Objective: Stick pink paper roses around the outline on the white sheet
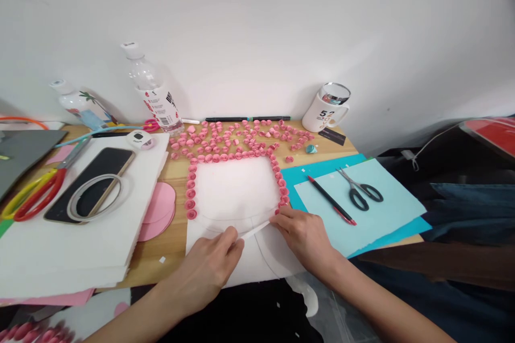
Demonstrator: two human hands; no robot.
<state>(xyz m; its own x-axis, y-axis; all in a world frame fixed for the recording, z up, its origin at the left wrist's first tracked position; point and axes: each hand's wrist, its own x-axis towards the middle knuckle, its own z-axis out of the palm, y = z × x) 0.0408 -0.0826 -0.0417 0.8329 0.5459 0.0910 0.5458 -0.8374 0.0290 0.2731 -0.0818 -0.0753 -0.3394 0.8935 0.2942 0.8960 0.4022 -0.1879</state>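
Note:
A narrow white strip point(256, 230) is stretched between my two hands, low over the sheet of white paper point(237, 185). My left hand point(217, 260) pinches its near left end. The far right end is between the fingertips of my right hand point(300, 229), beside the lowest rolls on that side. Pink paper rolls point(223, 157) line the top and both sides of the sheet. Curved pencil lines point(261, 252) cross its lower part. Behind the sheet, many loose pink paper coils point(237, 136) lie scattered on the wooden table.
Black-handled scissors point(364, 193) and a black-and-red pen point(332, 201) lie on light blue paper point(386, 209) at right. A mug point(322, 112) and a bottle point(155, 91) stand by the wall. At left, a tape roll point(74, 206) rests on a phone point(115, 163), near red-and-yellow scissors point(40, 195).

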